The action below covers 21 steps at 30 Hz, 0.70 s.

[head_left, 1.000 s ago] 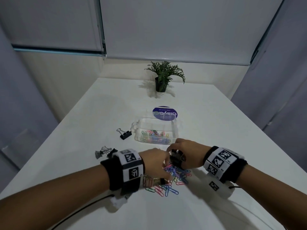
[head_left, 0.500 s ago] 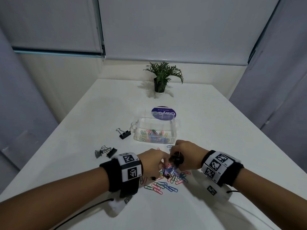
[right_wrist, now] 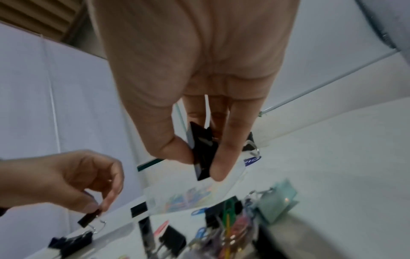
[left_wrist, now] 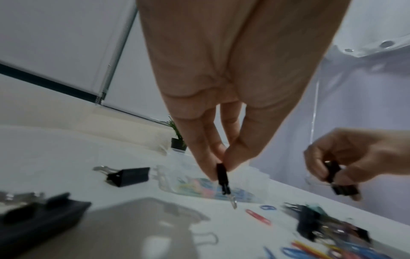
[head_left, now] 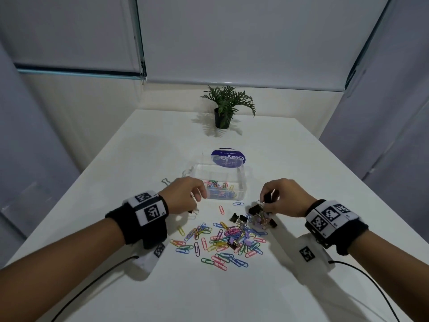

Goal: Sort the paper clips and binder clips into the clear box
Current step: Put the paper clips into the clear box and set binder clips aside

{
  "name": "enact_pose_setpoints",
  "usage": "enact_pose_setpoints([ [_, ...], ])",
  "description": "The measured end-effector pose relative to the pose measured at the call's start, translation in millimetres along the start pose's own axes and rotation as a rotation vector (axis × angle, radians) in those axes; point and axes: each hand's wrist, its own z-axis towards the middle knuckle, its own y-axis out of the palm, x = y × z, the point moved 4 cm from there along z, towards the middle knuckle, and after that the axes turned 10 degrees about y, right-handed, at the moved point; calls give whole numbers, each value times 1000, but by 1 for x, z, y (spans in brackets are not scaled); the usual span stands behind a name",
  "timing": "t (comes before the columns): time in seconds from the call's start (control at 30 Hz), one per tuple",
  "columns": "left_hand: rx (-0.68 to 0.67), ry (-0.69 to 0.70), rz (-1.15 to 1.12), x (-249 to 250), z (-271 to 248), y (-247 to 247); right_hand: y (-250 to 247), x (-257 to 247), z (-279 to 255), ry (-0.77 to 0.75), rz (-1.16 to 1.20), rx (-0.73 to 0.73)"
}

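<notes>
Currently each hand pinches a black binder clip: left hand (head_left: 185,194) with thumb and forefinger, clip (left_wrist: 222,177) hanging long axis downward; right hand (head_left: 282,197) likewise. Clear box (head_left: 243,180) lies just ahead, between them; left hand nearer, likely first.

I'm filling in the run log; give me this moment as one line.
left hand: pinches small black binder clip | right hand: pinches black binder clip | clear box: paper clips only | pile: unsorted
</notes>
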Motion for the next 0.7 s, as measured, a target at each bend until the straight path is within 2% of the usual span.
enact_pose_setpoints([
  [0.07,43,-17,19,-12,2,-7,-6,10,1,40,-14,30],
  [0.17,52,-62,47,-28,3,-9,-3,23,2,77,-170,-26],
  [0.27,8,-90,87,-39,3,-3,7,35,3,114,-271,-74],
  [0.43,-87,-79,138,-39,6,9,15,42,5,121,-250,-53],
  [0.5,-122,-43,199,-25,7,15,15,40,6,100,-252,-35],
  [0.7,-241,189,266,38,11,49,17,16,11,-12,-198,7],
])
